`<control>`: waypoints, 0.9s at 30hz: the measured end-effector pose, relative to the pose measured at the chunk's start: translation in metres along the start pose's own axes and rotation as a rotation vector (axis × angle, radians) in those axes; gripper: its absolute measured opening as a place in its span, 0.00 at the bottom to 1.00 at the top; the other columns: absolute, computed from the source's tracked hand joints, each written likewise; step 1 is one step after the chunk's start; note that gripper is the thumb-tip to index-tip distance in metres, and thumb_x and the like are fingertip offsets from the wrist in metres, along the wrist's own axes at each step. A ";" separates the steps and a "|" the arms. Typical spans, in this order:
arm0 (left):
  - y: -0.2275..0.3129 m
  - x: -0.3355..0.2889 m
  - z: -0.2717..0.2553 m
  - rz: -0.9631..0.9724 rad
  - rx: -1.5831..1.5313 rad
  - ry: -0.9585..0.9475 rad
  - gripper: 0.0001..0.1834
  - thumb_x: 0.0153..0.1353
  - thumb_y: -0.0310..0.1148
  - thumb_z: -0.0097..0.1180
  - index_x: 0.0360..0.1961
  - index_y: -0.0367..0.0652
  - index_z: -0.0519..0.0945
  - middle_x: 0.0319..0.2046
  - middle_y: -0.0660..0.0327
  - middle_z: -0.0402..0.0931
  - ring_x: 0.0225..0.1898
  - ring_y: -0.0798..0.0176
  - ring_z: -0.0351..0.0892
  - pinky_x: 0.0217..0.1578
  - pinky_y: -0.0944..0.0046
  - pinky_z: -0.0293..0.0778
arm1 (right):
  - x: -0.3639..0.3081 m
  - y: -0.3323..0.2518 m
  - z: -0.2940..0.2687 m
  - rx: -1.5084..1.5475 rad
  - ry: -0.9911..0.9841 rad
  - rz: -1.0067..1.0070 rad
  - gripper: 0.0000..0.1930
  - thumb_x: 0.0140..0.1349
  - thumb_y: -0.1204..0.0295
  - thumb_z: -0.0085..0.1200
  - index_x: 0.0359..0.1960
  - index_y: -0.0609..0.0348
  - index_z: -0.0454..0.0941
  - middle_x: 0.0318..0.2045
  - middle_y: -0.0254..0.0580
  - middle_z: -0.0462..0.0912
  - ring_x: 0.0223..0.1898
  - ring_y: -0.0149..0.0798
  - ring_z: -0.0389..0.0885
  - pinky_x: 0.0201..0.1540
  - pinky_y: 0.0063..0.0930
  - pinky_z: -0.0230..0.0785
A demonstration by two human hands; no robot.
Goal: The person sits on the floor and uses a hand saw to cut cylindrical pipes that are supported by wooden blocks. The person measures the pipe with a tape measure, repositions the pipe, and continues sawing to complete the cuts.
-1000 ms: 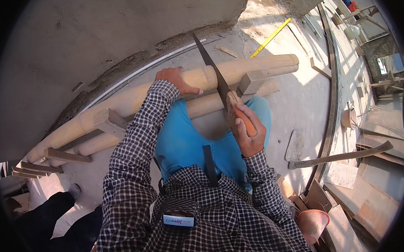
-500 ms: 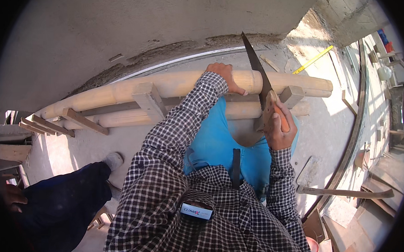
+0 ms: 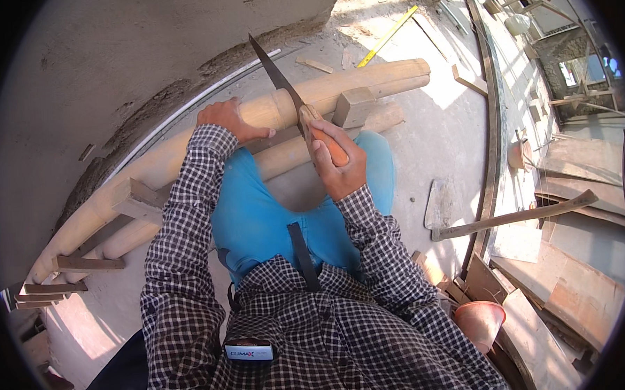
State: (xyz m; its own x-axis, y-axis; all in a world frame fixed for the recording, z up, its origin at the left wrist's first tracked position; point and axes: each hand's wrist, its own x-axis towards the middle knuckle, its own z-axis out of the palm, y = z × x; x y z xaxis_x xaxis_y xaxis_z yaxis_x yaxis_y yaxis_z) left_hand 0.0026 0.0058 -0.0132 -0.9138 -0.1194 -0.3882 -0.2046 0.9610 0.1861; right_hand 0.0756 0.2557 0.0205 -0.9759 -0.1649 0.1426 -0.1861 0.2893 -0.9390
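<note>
A thick bamboo pole lies across in front of me, a second bamboo pole running below it. Wooden blocks join the two like rungs. My left hand grips the upper pole from above, its thumb stretched toward the saw. In my right hand is the orange-and-wood handle of a handsaw, fingers closed around it. The dark blade rests across the upper pole beside a joint ring, its tip pointing away at the far left. Whether the teeth have entered the bamboo, I cannot tell.
A rough concrete wall rises beyond the poles. On the floor lie a yellow bar and a hoe with a wooden handle. At the lower right stand an orange bucket and boards. Dark clothing of another person shows lower left.
The view has turned to the right, so poles and hands appear farther left and more of the right side shows. Both hands keep their holds, with the saw near the same joint.
</note>
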 end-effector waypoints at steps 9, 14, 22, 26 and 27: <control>-0.002 -0.003 -0.002 -0.021 0.013 0.025 0.60 0.31 0.77 0.66 0.56 0.36 0.79 0.43 0.45 0.84 0.45 0.49 0.85 0.49 0.54 0.80 | -0.135 -0.072 -0.083 0.015 -0.061 0.117 0.18 0.67 0.75 0.54 0.55 0.72 0.75 0.55 0.58 0.81 0.54 0.47 0.83 0.56 0.31 0.74; 0.000 -0.002 -0.003 -0.001 0.022 -0.013 0.61 0.31 0.78 0.65 0.57 0.36 0.78 0.43 0.45 0.84 0.46 0.49 0.85 0.50 0.54 0.79 | 0.008 0.012 0.016 0.033 0.013 0.027 0.16 0.68 0.72 0.55 0.56 0.63 0.78 0.44 0.46 0.85 0.38 0.32 0.82 0.42 0.25 0.74; 0.003 -0.007 -0.005 0.001 0.001 -0.033 0.62 0.32 0.78 0.64 0.57 0.33 0.77 0.42 0.43 0.84 0.47 0.47 0.84 0.48 0.52 0.80 | -0.126 -0.097 -0.107 -0.235 -0.201 0.122 0.16 0.69 0.75 0.50 0.54 0.71 0.77 0.51 0.58 0.83 0.49 0.45 0.85 0.53 0.31 0.76; 0.001 -0.002 0.004 0.020 -0.008 0.012 0.63 0.33 0.80 0.62 0.58 0.33 0.77 0.41 0.43 0.84 0.48 0.48 0.84 0.48 0.52 0.80 | -0.074 -0.046 -0.062 -0.187 -0.158 0.078 0.16 0.68 0.75 0.51 0.55 0.69 0.77 0.49 0.55 0.84 0.45 0.43 0.86 0.49 0.30 0.77; 0.002 -0.003 -0.002 0.028 -0.005 -0.028 0.63 0.34 0.81 0.60 0.58 0.33 0.77 0.42 0.42 0.84 0.48 0.48 0.84 0.49 0.52 0.80 | -0.039 -0.017 -0.026 -0.114 -0.096 0.127 0.16 0.67 0.75 0.52 0.56 0.65 0.77 0.47 0.50 0.85 0.41 0.39 0.86 0.45 0.29 0.77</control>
State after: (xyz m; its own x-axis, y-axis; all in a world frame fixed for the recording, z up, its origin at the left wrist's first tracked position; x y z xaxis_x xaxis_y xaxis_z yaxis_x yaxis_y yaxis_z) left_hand 0.0039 0.0077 -0.0103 -0.9089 -0.0858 -0.4082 -0.1815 0.9625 0.2017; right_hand 0.1142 0.2818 0.0395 -0.9782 -0.2075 -0.0108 -0.0787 0.4180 -0.9050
